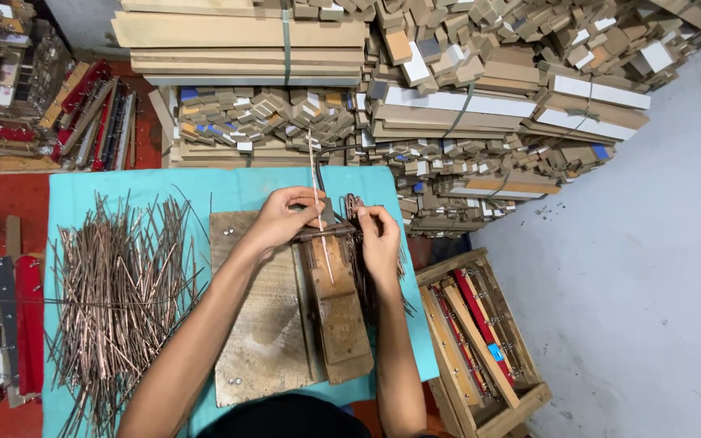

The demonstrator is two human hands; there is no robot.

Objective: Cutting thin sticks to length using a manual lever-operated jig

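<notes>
My left hand (280,219) pinches a thin straight metal rod (316,191) that stands nearly upright over a wooden jig block (339,312). My right hand (379,235) grips the rod's lower part at the block's far end, beside a small bunch of bent rods (356,204). The jig sits on a worn wooden board (261,324) on a teal-covered table (139,191). A large loose heap of coppery rods (119,296) lies to the left of the board.
Stacks of wooden strips and bundled boards (415,89) fill the back. A wooden crate (480,341) with red and tan slats stands on the grey floor at the right. Red-edged frames (6,324) lean at the left.
</notes>
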